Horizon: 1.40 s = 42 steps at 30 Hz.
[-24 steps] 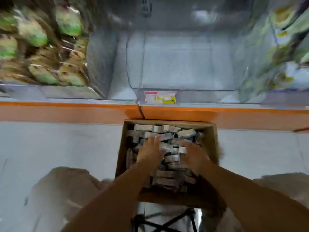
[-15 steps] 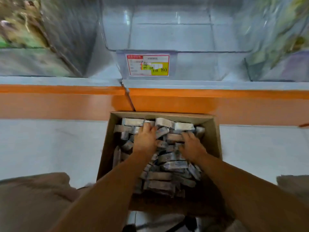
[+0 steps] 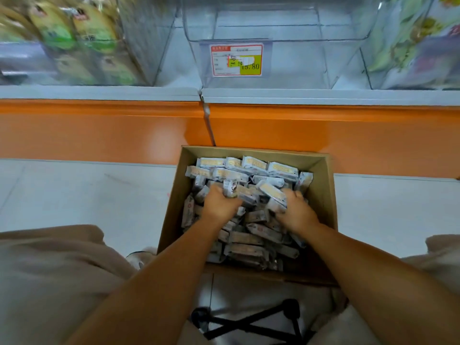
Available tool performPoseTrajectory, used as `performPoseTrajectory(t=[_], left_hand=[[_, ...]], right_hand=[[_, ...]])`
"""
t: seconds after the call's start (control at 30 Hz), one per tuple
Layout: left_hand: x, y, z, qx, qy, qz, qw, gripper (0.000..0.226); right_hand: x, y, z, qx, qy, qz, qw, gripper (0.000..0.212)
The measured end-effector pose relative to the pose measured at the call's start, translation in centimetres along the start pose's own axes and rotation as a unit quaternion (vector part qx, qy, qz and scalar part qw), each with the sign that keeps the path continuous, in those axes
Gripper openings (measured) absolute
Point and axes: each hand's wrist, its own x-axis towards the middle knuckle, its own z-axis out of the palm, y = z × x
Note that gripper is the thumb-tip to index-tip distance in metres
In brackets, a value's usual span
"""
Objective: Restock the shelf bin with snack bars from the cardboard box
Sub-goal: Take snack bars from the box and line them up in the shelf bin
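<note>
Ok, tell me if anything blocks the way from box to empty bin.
Nothing visible does. Left hand and right hand grip snack bars in the cardboard box; the clear shelf bin stands straight ahead, only its front wall to clear.

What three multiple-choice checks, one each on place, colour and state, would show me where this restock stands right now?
1. The left hand and right hand are:
A on the floor; B inside the cardboard box; C among green packets.
2. The shelf band below the bins is:
A blue; B orange; C black.
3. The clear bin with the price tag is:
A heaped with bars; B lidded; C showing no bars.

1 B: both hands grip snack bars down in the box.
2 B: the band is plainly orange.
3 C: only bare clear walls show through the bin.
</note>
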Motion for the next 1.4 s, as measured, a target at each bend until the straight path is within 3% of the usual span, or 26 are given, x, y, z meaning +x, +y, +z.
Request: performPoseTrajectory(t=[0.1, 0.17, 0.3, 0.33, 0.4, 0.47, 0.57, 0.67, 0.73, 0.83, 0.93, 1.07, 1.23, 1.33, 1.4], left_hand=[[-1.0, 0.7, -0.4, -0.071, -0.071, -0.079, 0.992, 0.021], [-1.7, 1.3, -0.3, -0.143, -0.094, -0.124, 0.977, 0.034], [-2.9, 3.7, -1.0, -0.257, -0.127, -0.116, 0.951, 0.050], [-3.4, 4.4, -1.4, -0.288, -0.131, -0.110, 0.942, 0.065], [-3.5, 4.8, -1.9, -0.315, -0.137, -0.098, 0.934, 0.115], [-4.4, 5.4, -2.7, -0.325, -0.152, -0.080, 0.930, 0.129], [-6.3, 6.1, -3.7, -0.328, -0.164, -0.068, 0.928, 0.100], [-7.2, 6.4, -4.5, -0.337, -0.151, -0.026, 0.929, 0.108], [-7.2, 6.8, -5.2, -0.368, -0.115, 0.008, 0.923, 0.099], [-8.1, 7.9, -6.9, -0.351, -0.052, 0.039, 0.934, 0.123], [-8.9, 9.3, -7.8, -0.316, -0.055, 0.067, 0.945, 0.093], [-10.5, 12.4, -8.5, -0.306, -0.127, 0.095, 0.939, 0.105], [-12.1, 15.8, -11.2, -0.289, -0.133, 0.145, 0.937, 0.068], [-13.2, 17.4, -12.4, -0.246, -0.106, 0.177, 0.947, 0.031], [-13.5, 18.4, -13.0, -0.221, -0.081, 0.193, 0.953, 0.030]], right_hand=[[-1.8, -1.5, -1.7, 0.128, 0.037, 0.010, 0.991, 0.049], [-3.0, -3.2, -3.2, 0.221, 0.030, -0.003, 0.975, 0.045], [-6.2, -6.7, -5.0, 0.272, -0.033, -0.010, 0.962, 0.068], [-7.1, -7.6, -5.2, 0.273, -0.041, -0.020, 0.961, 0.069], [-9.1, -8.9, -5.5, 0.274, -0.055, -0.040, 0.959, 0.066], [-10.6, -9.9, -5.5, 0.277, -0.066, -0.061, 0.957, 0.063], [-11.6, -10.4, -5.7, 0.277, -0.068, -0.095, 0.954, 0.068], [-12.0, -10.4, -6.1, 0.295, -0.060, -0.102, 0.948, 0.067], [-12.1, -10.1, -6.6, 0.315, -0.010, -0.099, 0.944, 0.055], [-12.3, -9.8, -8.0, 0.352, 0.095, -0.105, 0.925, 0.030], [-12.7, -10.5, -9.7, 0.404, 0.127, -0.137, 0.895, 0.016], [-13.7, -12.6, -12.0, 0.462, 0.097, -0.171, 0.865, 0.008], [-14.8, -14.5, -15.6, 0.492, 0.027, -0.195, 0.848, 0.018], [-15.4, -15.6, -17.0, 0.485, -0.035, -0.205, 0.849, 0.027], [-15.2, -16.1, -17.7, 0.441, -0.058, -0.216, 0.869, 0.045]])
